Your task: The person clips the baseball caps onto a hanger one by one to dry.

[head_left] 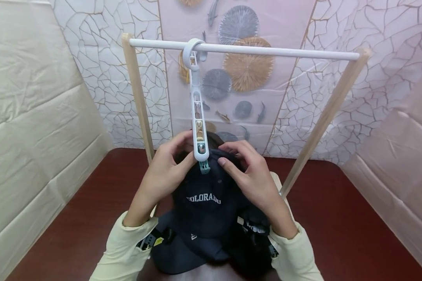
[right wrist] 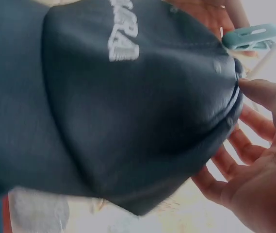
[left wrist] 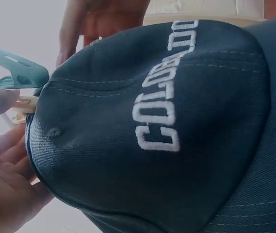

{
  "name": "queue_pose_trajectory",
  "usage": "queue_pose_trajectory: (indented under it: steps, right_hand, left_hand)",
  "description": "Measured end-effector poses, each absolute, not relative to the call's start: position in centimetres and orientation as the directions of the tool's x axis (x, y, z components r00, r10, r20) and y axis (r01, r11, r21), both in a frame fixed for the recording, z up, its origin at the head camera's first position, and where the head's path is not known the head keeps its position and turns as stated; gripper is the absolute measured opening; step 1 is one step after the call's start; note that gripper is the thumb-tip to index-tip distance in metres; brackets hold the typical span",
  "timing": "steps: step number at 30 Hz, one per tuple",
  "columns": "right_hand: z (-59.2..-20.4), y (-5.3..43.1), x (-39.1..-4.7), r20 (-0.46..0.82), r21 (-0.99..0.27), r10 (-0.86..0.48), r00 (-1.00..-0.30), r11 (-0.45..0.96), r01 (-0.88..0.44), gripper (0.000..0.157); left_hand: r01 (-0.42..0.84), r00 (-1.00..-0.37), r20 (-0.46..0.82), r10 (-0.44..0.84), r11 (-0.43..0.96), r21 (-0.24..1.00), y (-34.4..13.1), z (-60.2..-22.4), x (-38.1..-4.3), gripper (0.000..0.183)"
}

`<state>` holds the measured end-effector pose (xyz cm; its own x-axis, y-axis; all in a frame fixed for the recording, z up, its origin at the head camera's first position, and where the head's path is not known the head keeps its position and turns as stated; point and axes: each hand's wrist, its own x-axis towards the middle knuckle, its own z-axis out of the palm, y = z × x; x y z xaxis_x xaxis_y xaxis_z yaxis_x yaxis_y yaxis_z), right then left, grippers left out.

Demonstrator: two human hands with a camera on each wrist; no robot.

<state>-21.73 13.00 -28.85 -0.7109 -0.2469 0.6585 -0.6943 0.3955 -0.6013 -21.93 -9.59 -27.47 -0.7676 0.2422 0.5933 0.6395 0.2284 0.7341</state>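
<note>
Together, a person's two hands flank the crown of a dark cap (head_left: pixel 202 216) lettered "COLORADO." The right hand (head_left: pixel 253 175) pinches the crown's edge, thumb in front and bent fingers behind. The left hand (head_left: pixel 163 168) curves in at the opposite side, its thumb touching a beige clip (left wrist: pixel 27 103) and its fingers behind the cap; whether it grips either one, the pictures cannot tell. Between the hands, a teal clip (head_left: pixel 204 168) sits at the near end of a white hanger (head_left: pixel 195 82). Above them, the hanger's hook loops over a white rod (head_left: pixel 267 50) carried by two wooden posts, the left post (head_left: pixel 138 89) beyond the left hand and the right post (head_left: pixel 323 117) beyond the right. Below the hands, past the pale yellow sleeves (head_left: pixel 124 253), lies more dark headwear (head_left: pixel 176 261). Outward on both sides spreads a dark red table (head_left: pixel 109 187); behind stands a patterned backdrop (head_left: pixel 239 23).
</note>
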Motion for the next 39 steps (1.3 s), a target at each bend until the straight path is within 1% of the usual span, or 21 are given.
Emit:
queue_pose_trajectory:
  steps: [8,12,15,20,25,27,31,35,39]
  right_hand:
    - [-28.6,15.8,-21.3,0.546,-0.591,-0.349,-0.762,0.485,-0.645,0.033]
    - [-29.8,17.5,-20.8,0.474,-0.603,-0.393,-0.788,0.507,-0.616,0.030]
    - [-31.5,18.7,-20.4,0.431,-0.599,-0.423,-0.797,0.526,-0.603,0.026]
    - [-34.4,20.5,-19.1,0.417,-0.540,-0.461,-0.783,0.567,-0.621,0.021]
    - [-36.6,22.0,-17.1,0.482,-0.435,-0.497,-0.722,0.579,-0.689,0.024]
    - [-37.6,22.2,-16.4,0.470,-0.402,-0.519,-0.714,0.594,-0.697,0.024]
    - [-38.6,22.6,-15.5,0.409,-0.365,-0.562,-0.719,0.622,-0.693,0.018]
    - [-39.0,22.9,-15.6,0.378,-0.372,-0.568,-0.731,0.630,-0.682,0.011]
    - [-39.2,23.2,-15.9,0.338,-0.388,-0.564,-0.753,0.646,-0.658,0.009]
  left_hand:
    - [0.636,-0.771,0.592,0.236,0.227,0.738,-10.7,-27.3,-21.9,0.043]
    - [0.623,-0.781,0.572,0.253,0.240,0.745,-11.2,-27.2,-21.7,0.044]
    - [0.607,-0.792,0.549,0.265,0.247,0.756,-11.3,-27.1,-21.6,0.043]
    - [0.608,-0.791,0.547,0.274,0.244,0.756,-11.5,-27.1,-21.6,0.039]
    - [0.600,-0.796,0.544,0.264,0.236,0.764,-11.5,-27.0,-21.8,0.034]
    - [0.593,-0.802,0.538,0.260,0.235,0.770,-11.6,-27.0,-21.8,0.035]
    - [0.596,-0.799,0.543,0.260,0.217,0.773,-11.5,-26.9,-21.8,0.034]
    - [0.593,-0.801,0.543,0.251,0.207,0.779,-11.4,-26.9,-21.8,0.034]
    - [0.592,-0.804,0.557,0.206,0.191,0.783,-11.7,-26.8,-21.5,0.034]
